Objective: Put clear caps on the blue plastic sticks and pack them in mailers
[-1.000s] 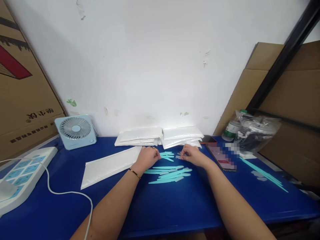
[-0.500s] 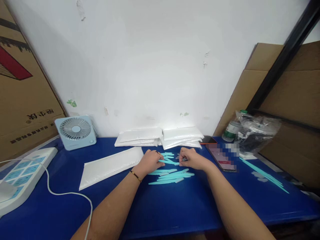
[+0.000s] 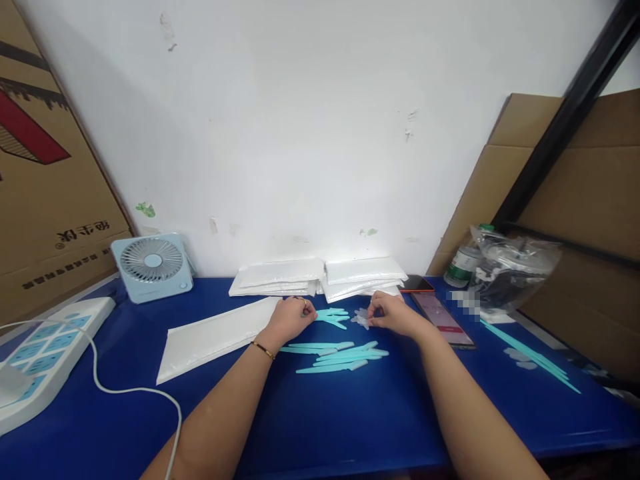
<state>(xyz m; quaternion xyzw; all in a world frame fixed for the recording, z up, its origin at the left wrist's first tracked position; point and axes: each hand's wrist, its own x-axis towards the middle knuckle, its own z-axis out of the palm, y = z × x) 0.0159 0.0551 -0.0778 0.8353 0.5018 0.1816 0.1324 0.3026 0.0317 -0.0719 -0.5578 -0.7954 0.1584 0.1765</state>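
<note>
I see both hands resting on the blue table (image 3: 350, 427), knuckles toward me. My left hand (image 3: 290, 319) is curled loosely, its fingertips touching the near end of a small cluster of teal sticks (image 3: 331, 315); I cannot tell whether it actually pinches one, since the fingers hide the contact. My right hand (image 3: 393, 313) is curled too, fingertips at a little heap of clear caps (image 3: 361, 319) just beside that cluster; the grip there is too small to make out, though it looks like a light pinch.

Nearer to me, between the 2 forearms, lies a second bundle of longer teal sticks (image 3: 340, 355), flat on the table and apart from both hands. A white padded envelope (image 3: 215, 337) lies just left of my left wrist. Behind the hands, 2 stacks of white envelopes (image 3: 320, 275) sit against the wall. A phone (image 3: 443, 319) lies just right of my right hand. Far left are a small fan (image 3: 151, 265) and a power strip (image 3: 45, 350); far right, more teal sticks (image 3: 533, 350) and a plastic bag (image 3: 510, 267).
</note>
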